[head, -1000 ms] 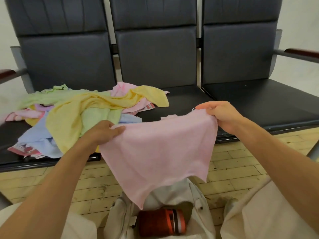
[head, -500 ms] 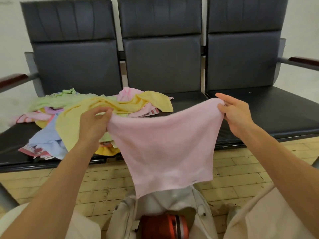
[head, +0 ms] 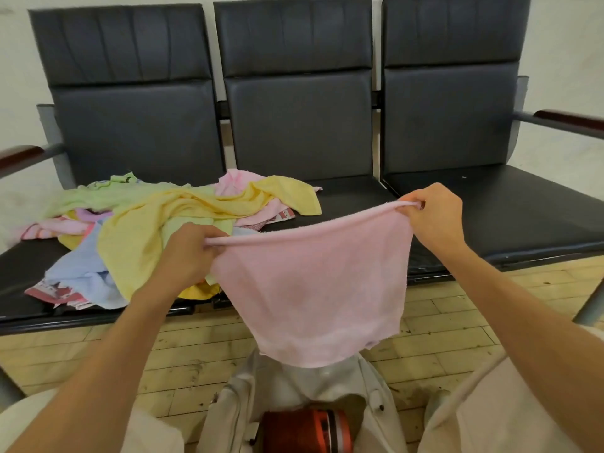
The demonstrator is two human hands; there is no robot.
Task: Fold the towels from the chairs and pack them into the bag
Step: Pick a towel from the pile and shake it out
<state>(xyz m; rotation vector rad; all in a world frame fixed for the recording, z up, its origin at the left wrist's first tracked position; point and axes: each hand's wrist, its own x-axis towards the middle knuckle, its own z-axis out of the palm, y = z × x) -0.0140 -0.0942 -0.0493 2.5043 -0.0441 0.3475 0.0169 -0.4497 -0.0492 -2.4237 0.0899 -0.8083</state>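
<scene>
We hold the pale pink terry towel [head: 313, 289] in the air in front of the row of three dark grey padded chairs [head: 300, 125], over the wooden plank floor [head: 457, 308]. Our hands are well apart and both clamped on its rolled top hem. The left hand [head: 186, 256] grips the left corner with curled fingers, and the right hand [head: 434, 220] pinches the right corner. The side edges draw inward as they go down. The loose lower hem hangs just above the open mouth of the cream fabric bag [head: 294, 397], which stands on the floor right below us. Room to move shows on the right, over the black seat of the right chair [head: 523, 217] and the strip of floor before it.

On the left, a heap of loose towels [head: 98, 256] in green, blue, pink and yellow covers the left seat and spills onto the middle one. A long yellow towel [head: 196, 210] is draped across it. This heap lies close behind our left hand. Inside the bag sits a red-orange cylindrical object [head: 304, 433] with a dark band. A wood-topped armrest ends the row at the left [head: 19, 155], and another at the right [head: 568, 117].

The towel's broad face is turned toward us. Its stretched hem, the longest line, runs left to right and rises toward the right hand, and the cloth hangs straight down from it.
</scene>
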